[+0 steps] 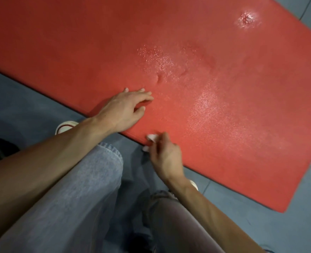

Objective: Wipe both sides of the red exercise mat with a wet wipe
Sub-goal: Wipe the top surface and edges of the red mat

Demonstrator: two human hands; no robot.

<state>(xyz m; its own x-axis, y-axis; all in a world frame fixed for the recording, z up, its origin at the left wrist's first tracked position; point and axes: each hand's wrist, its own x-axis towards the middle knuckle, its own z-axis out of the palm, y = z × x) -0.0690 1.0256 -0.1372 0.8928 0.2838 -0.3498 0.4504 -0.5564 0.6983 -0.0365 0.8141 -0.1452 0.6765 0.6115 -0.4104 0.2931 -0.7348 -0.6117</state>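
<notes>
The red exercise mat [196, 73] lies flat on the grey floor and fills the upper part of the view, with shiny wet patches across its surface. My left hand [125, 110] rests on the mat near its front edge, fingers spread and pressing down. My right hand [163, 156] is at the mat's front edge, closed around a small white wet wipe [152, 137] that sticks out past the fingers and touches the edge. Most of the wipe is hidden inside the hand.
My legs in light jeans [81, 189] fill the lower left, with white shoes [66, 126] close to the mat's edge. Grey tiled floor [260, 227] surrounds the mat. The mat's near right corner [284, 209] lies at lower right.
</notes>
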